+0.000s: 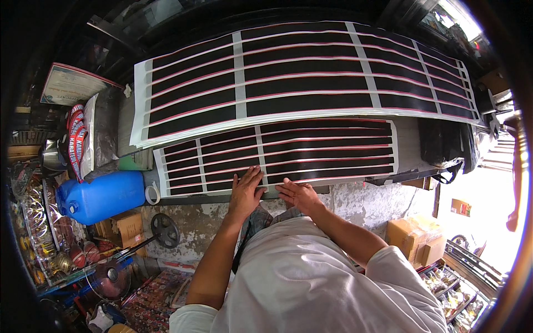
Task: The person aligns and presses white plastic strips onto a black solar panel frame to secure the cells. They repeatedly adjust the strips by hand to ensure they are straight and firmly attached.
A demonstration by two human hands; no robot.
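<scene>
A printed sheet (327, 149) lies on the work table, with black bands split by white and red lines and crossed by pale grey strips. My left hand (247, 187) rests on its near edge, fingers stretched out over the black bands. My right hand (300, 194) is beside it at the same edge, fingers spread and the palm partly off the table. Neither hand grips anything. Behind the sheet lies a larger stack of similar printed sheets (300, 72), its near edge bordering the smaller one.
At the left stand a blue plastic jerrycan (105, 195), a tape roll (152, 194), a framed certificate (75, 84) and a red lettered ribbon (76, 139). A black bag (444, 144) sits at the right table end. Below are a cardboard box (416, 238) and a fan (109, 277).
</scene>
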